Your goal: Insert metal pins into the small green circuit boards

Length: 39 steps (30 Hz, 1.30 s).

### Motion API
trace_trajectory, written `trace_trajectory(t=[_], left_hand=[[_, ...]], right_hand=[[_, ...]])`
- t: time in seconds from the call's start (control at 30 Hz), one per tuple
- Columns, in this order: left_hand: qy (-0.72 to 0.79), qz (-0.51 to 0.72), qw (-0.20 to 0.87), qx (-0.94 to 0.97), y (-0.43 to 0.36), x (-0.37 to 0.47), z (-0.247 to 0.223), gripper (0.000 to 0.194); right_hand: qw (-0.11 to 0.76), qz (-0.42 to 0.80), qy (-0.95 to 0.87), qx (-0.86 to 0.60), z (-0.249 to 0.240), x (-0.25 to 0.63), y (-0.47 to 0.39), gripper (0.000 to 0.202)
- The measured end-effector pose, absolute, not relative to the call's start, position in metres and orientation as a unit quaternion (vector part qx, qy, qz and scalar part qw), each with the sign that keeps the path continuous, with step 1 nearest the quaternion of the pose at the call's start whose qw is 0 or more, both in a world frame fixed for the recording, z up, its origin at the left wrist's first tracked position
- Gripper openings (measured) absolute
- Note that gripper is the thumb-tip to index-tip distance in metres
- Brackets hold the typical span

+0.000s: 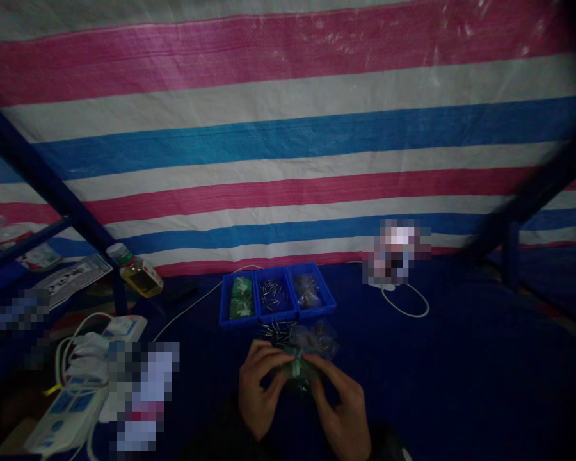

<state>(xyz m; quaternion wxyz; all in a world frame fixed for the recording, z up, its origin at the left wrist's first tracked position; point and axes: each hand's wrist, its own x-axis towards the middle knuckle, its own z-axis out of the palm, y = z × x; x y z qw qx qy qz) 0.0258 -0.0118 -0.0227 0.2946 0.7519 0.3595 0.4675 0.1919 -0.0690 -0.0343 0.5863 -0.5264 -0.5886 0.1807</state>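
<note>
Left hand [263,392] and right hand [342,402] angled inward, nearly meeting, each grip pinched on green packet [297,368]

Both sleeves [225,429] are dark; the right bears a pale spot [406,454].

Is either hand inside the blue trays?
No, the left hand and right hand hold a green packet in front of the blue trays.

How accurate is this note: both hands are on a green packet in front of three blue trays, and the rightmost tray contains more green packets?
One detail is wrong: the head view shows the other green packets in the leftmost tray. The left hand and right hand are indeed on a green packet in front of three blue trays.
</note>
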Motion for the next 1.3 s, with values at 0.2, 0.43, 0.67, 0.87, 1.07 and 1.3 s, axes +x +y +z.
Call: trace_trajectory(t=[0.2,0.43,0.67,0.87,1.07,1.3], left_hand=[[0.388,0.494,0.312,0.713,-0.017,0.032,-0.024,0.018],[0.393,0.48,0.34,0.707,-0.02,0.034,-0.021,0.014],[0.383,0.451,0.362,0.72,-0.018,0.031,-0.016,0.026],[0.364,0.466,0.372,0.716,-0.015,0.028,-0.021,0.019],[0.371,0.484,0.31,0.729,-0.016,0.029,-0.02,0.019],[0.373,0.499,0.324,0.712,-0.018,0.031,-0.017,0.008]], right_hand=[[0.595,0.166,-0.576,-0.535,-0.028,0.188,-0.065,0.019],[0.617,0.206,-0.538,-0.536,-0.039,0.186,-0.065,0.022],[0.606,0.187,-0.554,-0.539,-0.039,0.192,-0.068,0.019],[0.592,0.196,-0.586,-0.518,-0.033,0.195,-0.071,0.024],[0.604,0.169,-0.58,-0.519,-0.025,0.188,-0.069,0.016],[0.604,0.19,-0.563,-0.531,-0.035,0.188,-0.067,0.012]])
